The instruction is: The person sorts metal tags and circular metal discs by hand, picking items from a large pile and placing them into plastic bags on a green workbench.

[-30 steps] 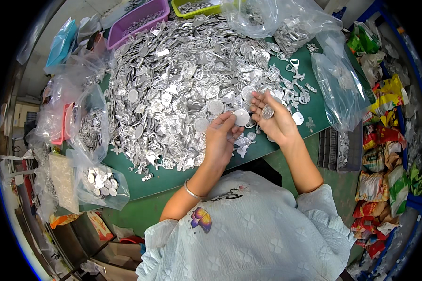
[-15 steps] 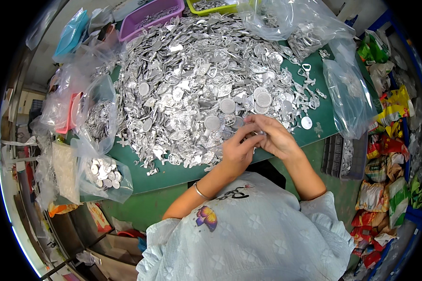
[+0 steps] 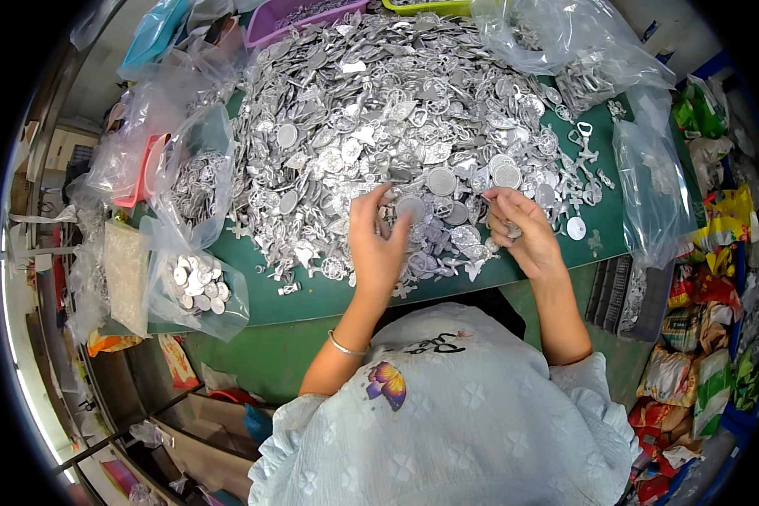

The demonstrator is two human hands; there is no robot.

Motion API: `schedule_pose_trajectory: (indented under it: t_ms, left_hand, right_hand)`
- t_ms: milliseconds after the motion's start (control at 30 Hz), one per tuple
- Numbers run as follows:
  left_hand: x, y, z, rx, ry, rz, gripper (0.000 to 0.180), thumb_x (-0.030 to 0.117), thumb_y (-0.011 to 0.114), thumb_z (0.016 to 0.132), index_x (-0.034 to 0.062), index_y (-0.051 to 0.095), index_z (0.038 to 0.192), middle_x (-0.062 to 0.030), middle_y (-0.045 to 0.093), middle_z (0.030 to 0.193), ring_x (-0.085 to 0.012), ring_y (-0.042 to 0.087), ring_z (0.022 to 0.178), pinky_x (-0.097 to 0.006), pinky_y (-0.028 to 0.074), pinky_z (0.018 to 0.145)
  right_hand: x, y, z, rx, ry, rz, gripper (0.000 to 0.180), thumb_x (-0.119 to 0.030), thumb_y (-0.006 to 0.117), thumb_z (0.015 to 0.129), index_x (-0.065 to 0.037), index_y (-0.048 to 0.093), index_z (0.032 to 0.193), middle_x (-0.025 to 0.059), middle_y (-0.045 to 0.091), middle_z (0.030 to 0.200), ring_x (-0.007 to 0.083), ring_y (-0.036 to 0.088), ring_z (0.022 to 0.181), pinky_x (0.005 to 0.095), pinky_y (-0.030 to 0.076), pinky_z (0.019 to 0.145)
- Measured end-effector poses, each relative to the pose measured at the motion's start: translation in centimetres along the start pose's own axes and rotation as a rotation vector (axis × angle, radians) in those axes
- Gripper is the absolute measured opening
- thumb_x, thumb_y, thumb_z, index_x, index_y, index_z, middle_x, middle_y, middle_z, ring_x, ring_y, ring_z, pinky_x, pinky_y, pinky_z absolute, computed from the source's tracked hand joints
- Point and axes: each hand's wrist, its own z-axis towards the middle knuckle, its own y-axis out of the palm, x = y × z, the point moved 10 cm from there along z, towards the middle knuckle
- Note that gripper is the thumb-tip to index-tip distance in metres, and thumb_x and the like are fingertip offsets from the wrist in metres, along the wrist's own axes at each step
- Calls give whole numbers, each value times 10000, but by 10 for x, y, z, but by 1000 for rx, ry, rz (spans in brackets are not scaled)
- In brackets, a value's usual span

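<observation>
A broad heap of small silver-coloured metal charms (image 3: 337, 126) covers the table. My left hand (image 3: 376, 244) is over the heap's near edge, fingers spread and slightly blurred, with no piece visibly gripped. Beside its thumb is a round grey metal disc (image 3: 410, 208); whether they touch I cannot tell. At the heap's near right side my right hand (image 3: 527, 236) is closed, fingers curled in. A small silver metal piece (image 3: 513, 229) shows partly between those fingers, its shape mostly hidden. Just beyond that hand lies a round textured medallion (image 3: 507, 175).
A clear bag of round silver pieces (image 3: 196, 287) rests at the table's left edge, below another bag of charms (image 3: 198, 190). Purple (image 3: 295, 21) and yellow-green (image 3: 430, 7) trays stand at the back. More plastic bags (image 3: 654, 177) lie right. A dark crate (image 3: 620, 295) is below the right edge.
My hands were together at the heap's near edge and are now apart. The left has moved left and its fingers have spread; the right remains closed. The whole view has shifted slightly.
</observation>
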Motion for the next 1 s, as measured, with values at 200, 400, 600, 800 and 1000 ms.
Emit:
schedule_pose_trajectory:
  t_ms: [200, 400, 600, 800, 1000]
  left_hand:
    - [-32, 56, -35, -459, -837, -1804, 454, 246, 363, 903, -24, 377, 1268, -148, 495, 1084, -215, 467, 882, -305, 396, 733]
    - [-22, 49, -34, -274, -847, -1814, 526, 169, 316, 854, -32, 275, 1338, -215, 296, 1384, -347, 299, 1267, -442, 250, 1036]
    - [-31, 37, -35, -280, -739, -1717, 587, 85, 377, 771, -10, 295, 1344, -169, 238, 1428, -331, 288, 1281, -444, 242, 1040]
    - [-38, 17, -38, -295, -546, -948, 665, -143, 467, 650, 16, 392, 1292, -58, 435, 1195, -144, 446, 922, -267, 373, 818]
    - [-16, 8, -34, -380, -67, -274, 635, -175, 441, 669, 17, 411, 1274, -114, 445, 1234, -169, 423, 1129, -286, 315, 968]
  right_hand:
    - [-29, 26, -17, 199, -678, -1406, 226, -141, 674, 745, -22, 625, 930, 60, 537, 703, 204, 539, 559, 302, 421, 509]
    - [-8, 35, -6, 410, -669, -1705, 200, -181, 674, 729, -87, 544, 849, 55, 509, 885, 277, 588, 605, 410, 434, 478]
    - [-16, 19, -8, 354, -731, -1377, 194, -126, 707, 693, -55, 555, 790, 80, 572, 720, 292, 581, 609, 366, 437, 512]
    - [-27, -4, -7, 397, -593, -1044, 129, -39, 668, 738, 6, 574, 815, 92, 595, 664, 140, 543, 569, 271, 427, 556]
    - [-23, -10, -6, 400, -575, -979, 119, -12, 638, 758, 11, 577, 858, 63, 575, 624, 87, 482, 543, 241, 383, 523]
